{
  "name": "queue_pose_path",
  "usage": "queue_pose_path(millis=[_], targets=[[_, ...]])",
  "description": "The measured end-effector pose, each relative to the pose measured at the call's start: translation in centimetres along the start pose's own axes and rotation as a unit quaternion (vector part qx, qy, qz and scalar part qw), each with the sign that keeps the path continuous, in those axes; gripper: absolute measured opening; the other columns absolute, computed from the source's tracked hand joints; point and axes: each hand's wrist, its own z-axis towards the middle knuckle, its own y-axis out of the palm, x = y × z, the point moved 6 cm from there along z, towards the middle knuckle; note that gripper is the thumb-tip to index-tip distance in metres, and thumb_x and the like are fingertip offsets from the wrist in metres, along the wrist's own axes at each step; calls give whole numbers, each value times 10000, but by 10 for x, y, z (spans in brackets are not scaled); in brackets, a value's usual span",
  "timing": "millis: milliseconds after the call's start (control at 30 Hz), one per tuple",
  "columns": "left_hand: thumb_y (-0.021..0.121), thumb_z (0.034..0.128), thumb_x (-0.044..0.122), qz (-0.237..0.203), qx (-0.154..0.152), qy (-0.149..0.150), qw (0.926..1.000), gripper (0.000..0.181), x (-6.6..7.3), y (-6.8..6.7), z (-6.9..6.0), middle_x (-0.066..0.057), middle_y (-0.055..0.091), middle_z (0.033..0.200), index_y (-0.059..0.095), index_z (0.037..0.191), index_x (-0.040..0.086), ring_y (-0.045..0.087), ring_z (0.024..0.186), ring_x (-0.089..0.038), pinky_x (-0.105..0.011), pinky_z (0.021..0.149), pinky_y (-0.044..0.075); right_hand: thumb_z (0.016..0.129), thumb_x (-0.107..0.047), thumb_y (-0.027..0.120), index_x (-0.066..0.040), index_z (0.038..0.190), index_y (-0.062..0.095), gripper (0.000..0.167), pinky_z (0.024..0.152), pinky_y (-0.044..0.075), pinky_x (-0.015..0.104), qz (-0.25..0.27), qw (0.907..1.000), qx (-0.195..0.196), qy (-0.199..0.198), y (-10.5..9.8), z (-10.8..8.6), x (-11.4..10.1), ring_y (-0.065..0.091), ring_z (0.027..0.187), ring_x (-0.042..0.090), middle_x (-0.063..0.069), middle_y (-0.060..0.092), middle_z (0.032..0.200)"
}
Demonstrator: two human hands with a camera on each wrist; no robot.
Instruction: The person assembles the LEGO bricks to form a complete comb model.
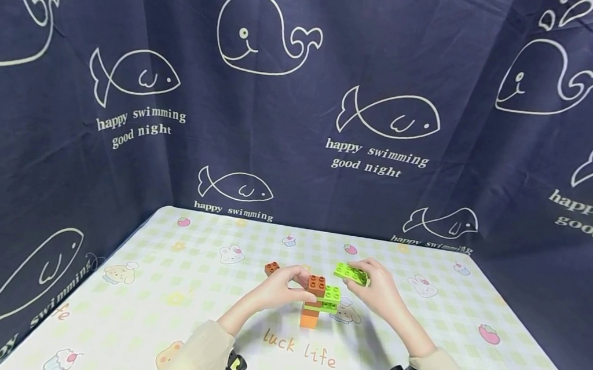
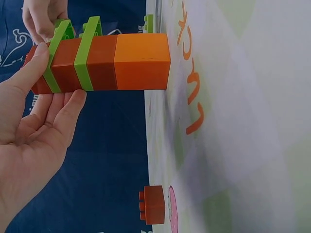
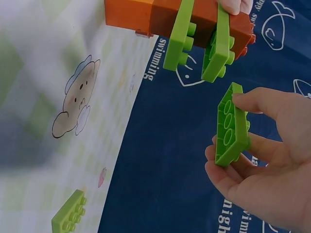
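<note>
A tower of building bricks stands on the table, with an orange brick [image 1: 309, 318] at its foot and a brown brick [image 1: 317, 281] on top. Between its brown bricks, two thin green bricks [image 3: 180, 36] jut out to the right. My left hand [image 1: 284, 287] grips the tower near its top, thumb on the near side and fingers behind. Just right of the tower, my right hand [image 1: 379, 287] pinches another thin green brick [image 3: 232, 127] in the air, apart from the tower. The right wrist view shows this brick's hollow underside.
A loose brown brick [image 1: 271, 268] lies on the table beyond my left hand. Another thin green brick [image 3: 69, 212] lies loose on the checked tablecloth [image 1: 162, 290]. A dark blue curtain [image 1: 301, 121] with whale and fish prints hangs behind the table and along its sides.
</note>
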Motion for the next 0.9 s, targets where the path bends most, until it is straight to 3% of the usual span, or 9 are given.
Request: queue_pose_path(millis=[600, 900], targets=[[738, 791, 368, 76, -1, -65, 9999, 294, -3, 0, 0, 91, 643, 989, 607, 1000, 208, 595, 979, -100, -431, 923, 476, 778, -112, 739, -16, 1093, 670, 337, 850, 514, 442, 161, 9977, -150, -639, 2, -1, -24, 616, 952, 251, 79, 650, 1032], [744, 786, 364, 18, 5, -101, 9999, 288, -4, 1, -1, 98, 644, 980, 611, 990, 210, 593, 975, -98, -457, 929, 469, 802, -123, 725, -49, 1116, 666, 328, 873, 511, 438, 278, 9956, -442, -780, 6, -2, -33, 613, 989, 238, 38, 644, 1046]])
